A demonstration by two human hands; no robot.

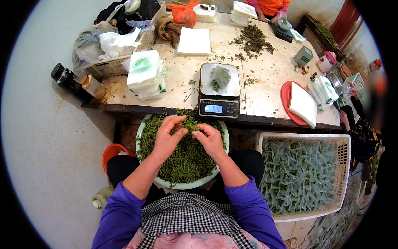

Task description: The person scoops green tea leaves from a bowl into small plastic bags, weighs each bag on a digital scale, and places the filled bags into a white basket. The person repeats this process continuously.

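Note:
Above a round pale basin [226, 139] in my lap, my left hand [168, 135] and my right hand [210, 141] face each other with their fingertips pinched. Between them is a small cluster of green peppercorns [190, 125], its stems partly hidden by my fingers. The basin is heaped with loose green peppercorns [180, 162]. Just beyond it, on the table's near edge, stands a digital scale [218, 108] with a lit display. On its pan rests a clear plastic bag [220, 77], partly filled with green peppercorns.
A white crate [304, 216] full of filled bags stands at the right. The table [174, 93] carries bag stacks [146, 70], scattered peppercorns [253, 39] and a red tray [286, 99]. Two other people [273, 6] work at the far side and right. A red bucket [111, 155] sits left.

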